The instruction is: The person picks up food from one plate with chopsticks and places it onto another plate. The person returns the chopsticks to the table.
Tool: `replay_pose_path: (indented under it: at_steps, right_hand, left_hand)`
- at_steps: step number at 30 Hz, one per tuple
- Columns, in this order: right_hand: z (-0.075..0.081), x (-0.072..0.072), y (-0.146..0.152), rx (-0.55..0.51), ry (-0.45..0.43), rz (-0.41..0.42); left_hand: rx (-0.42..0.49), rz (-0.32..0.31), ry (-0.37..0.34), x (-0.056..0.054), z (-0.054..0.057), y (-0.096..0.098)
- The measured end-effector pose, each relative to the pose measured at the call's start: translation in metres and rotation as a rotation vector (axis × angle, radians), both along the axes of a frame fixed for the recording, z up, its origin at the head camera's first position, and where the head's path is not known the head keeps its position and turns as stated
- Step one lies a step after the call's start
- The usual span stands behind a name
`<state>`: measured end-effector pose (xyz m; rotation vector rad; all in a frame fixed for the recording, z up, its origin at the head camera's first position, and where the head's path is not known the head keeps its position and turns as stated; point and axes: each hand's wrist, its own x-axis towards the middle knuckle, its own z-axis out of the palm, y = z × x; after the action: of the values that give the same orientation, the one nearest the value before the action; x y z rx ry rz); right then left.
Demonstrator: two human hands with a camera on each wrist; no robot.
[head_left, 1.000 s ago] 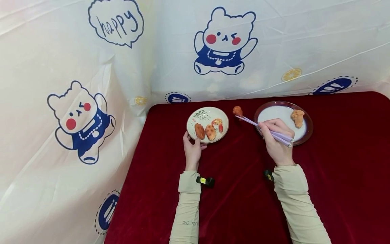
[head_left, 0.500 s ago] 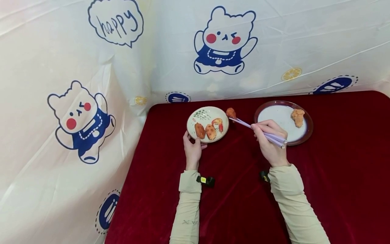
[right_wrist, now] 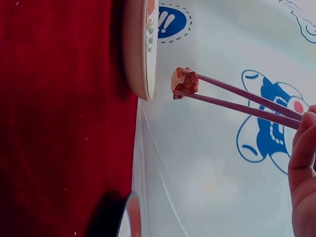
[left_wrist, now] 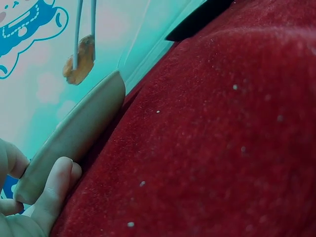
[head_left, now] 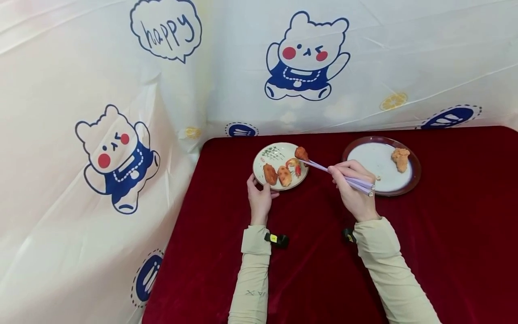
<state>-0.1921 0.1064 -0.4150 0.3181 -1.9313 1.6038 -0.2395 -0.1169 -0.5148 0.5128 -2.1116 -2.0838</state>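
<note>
In the head view my left hand [head_left: 260, 200] grips the near-left rim of a small patterned plate [head_left: 279, 157]. Two browned chicken wing pieces [head_left: 270, 174] and a shrimp [head_left: 297, 170] lie on it. My right hand [head_left: 354, 189] holds a pair of lilac chopsticks [head_left: 318, 166]. Their tips pinch a reddish-brown piece of fried chicken [head_left: 301, 153] over the plate's right edge. The right wrist view has that chicken piece [right_wrist: 184, 83] hanging apart from the plate [right_wrist: 138, 49]. From the left wrist, the plate [left_wrist: 81, 131] appears side-on, with the thumb and fingers on either side of its rim.
A larger brown-rimmed plate [head_left: 415, 173] stands to the right, with one piece of fried chicken [head_left: 400, 159] and a small crumb on it. Dark red cloth [head_left: 315, 261] covers the table. A printed white curtain [head_left: 238, 72] rises behind and at the left.
The chopsticks have carried the chicken piece leftward from between the plates to above the small plate. My left hand keeps its grip on the plate. The head view has shifted slightly.
</note>
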Motion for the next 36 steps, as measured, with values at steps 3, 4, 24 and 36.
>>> replay_pose_path:
  at_steps: [3,4,24,36]
  right_hand:
    - [0.001,-0.003,-0.006,-0.011,-0.004,0.016]
    - [0.000,-0.004,-0.008,-0.009,-0.007,0.019]
    - [-0.024,-0.036,-0.043,0.060,-0.010,0.030]
    - [-0.029,-0.044,-0.056,0.078,0.017,0.039]
  left_hand:
    - [0.000,0.005,0.003,0.000,0.000,-0.001]
    - [-0.002,0.006,0.004,0.000,0.000,-0.001]
    - [-0.016,0.018,0.000,0.000,0.000,-0.002]
    - [-0.011,0.017,0.001,0.000,0.000,-0.002]
